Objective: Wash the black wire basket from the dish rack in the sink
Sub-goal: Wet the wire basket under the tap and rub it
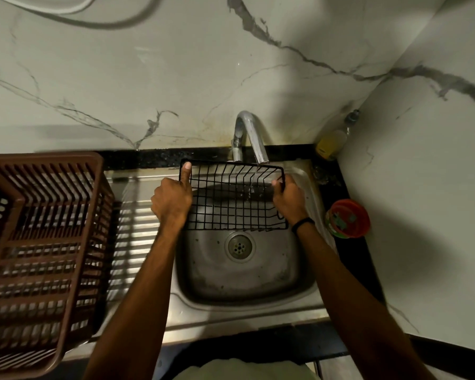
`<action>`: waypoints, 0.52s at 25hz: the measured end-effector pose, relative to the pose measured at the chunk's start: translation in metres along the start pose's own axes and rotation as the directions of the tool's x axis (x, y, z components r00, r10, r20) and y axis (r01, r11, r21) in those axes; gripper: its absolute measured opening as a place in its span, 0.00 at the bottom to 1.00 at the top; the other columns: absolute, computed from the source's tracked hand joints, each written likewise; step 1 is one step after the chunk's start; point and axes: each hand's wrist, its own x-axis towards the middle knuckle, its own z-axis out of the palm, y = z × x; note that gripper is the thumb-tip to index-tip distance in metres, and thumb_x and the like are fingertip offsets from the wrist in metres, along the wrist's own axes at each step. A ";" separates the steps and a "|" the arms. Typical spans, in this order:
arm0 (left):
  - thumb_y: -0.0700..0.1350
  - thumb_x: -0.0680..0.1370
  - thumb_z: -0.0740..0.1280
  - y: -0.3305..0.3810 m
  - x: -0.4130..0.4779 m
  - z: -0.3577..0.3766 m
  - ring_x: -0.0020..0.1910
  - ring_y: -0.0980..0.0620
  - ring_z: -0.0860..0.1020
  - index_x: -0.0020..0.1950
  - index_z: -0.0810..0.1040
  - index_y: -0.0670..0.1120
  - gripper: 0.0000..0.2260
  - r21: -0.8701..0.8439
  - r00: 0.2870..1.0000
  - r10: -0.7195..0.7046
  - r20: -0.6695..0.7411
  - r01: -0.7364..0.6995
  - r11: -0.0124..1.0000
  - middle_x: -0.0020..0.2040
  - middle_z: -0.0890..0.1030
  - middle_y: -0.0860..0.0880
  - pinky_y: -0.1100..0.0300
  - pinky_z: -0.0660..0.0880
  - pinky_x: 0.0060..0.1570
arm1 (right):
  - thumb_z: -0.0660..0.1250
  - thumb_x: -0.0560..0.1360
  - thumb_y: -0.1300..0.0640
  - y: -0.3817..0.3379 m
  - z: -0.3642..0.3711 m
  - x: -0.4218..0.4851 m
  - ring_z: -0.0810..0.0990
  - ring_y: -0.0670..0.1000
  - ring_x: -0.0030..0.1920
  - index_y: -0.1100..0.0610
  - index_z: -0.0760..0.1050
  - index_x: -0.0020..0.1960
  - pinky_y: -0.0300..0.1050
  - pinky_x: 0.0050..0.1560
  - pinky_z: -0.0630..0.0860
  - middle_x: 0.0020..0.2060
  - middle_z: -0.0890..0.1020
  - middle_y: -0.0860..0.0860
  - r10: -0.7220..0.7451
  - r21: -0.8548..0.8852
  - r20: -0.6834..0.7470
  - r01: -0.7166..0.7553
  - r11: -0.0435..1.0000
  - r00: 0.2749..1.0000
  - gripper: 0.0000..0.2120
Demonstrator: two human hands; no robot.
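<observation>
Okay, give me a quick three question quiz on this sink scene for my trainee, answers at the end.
1. Fill in: the brown dish rack stands on the ____ side of the sink.
2. True or false: the left hand and the right hand both grip the black wire basket.
3. Water from the tap falls on: A) the basket B) the dish rack C) the left hand.
Key: 1 left; 2 true; 3 A.

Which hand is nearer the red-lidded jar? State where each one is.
Right. The right hand grips the right end of the black wire basket, beside the red-lidded jar; the left hand grips its left end, farther off.
</observation>
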 end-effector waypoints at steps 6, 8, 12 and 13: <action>0.78 0.75 0.41 -0.015 -0.003 0.006 0.45 0.39 0.81 0.47 0.80 0.39 0.46 0.002 0.996 -0.035 0.076 0.035 0.999 0.46 0.84 0.38 0.50 0.74 0.44 | 0.55 0.82 0.49 0.008 0.009 0.006 0.81 0.53 0.38 0.52 0.72 0.48 0.53 0.39 0.82 0.41 0.81 0.53 0.008 0.113 0.090 -0.018 0.993 0.996 0.10; 0.73 0.79 0.49 -0.015 -0.008 0.003 0.50 0.38 0.80 0.50 0.80 0.39 0.39 0.091 0.996 -0.019 0.091 0.011 0.996 0.53 0.82 0.36 0.48 0.75 0.48 | 0.55 0.83 0.49 0.004 0.009 0.011 0.81 0.52 0.36 0.52 0.73 0.48 0.49 0.36 0.82 0.41 0.82 0.54 0.030 0.110 0.131 -0.044 0.993 0.991 0.11; 0.73 0.76 0.59 -0.008 -0.010 -0.002 0.65 0.34 0.72 0.65 0.75 0.35 0.41 0.244 0.992 0.088 0.091 -0.108 0.964 0.66 0.73 0.33 0.42 0.73 0.61 | 0.56 0.83 0.49 -0.001 0.004 0.023 0.81 0.52 0.34 0.53 0.74 0.48 0.49 0.34 0.82 0.41 0.82 0.56 0.009 0.090 0.245 -0.031 0.995 0.970 0.12; 0.73 0.76 0.60 -0.005 -0.008 -0.002 0.65 0.34 0.72 0.65 0.75 0.35 0.42 0.261 0.987 0.123 0.106 -0.147 0.954 0.66 0.73 0.33 0.42 0.73 0.61 | 0.56 0.83 0.50 -0.002 -0.001 0.025 0.81 0.51 0.32 0.54 0.74 0.47 0.48 0.33 0.82 0.41 0.83 0.57 0.010 0.093 0.258 -0.035 0.995 0.966 0.12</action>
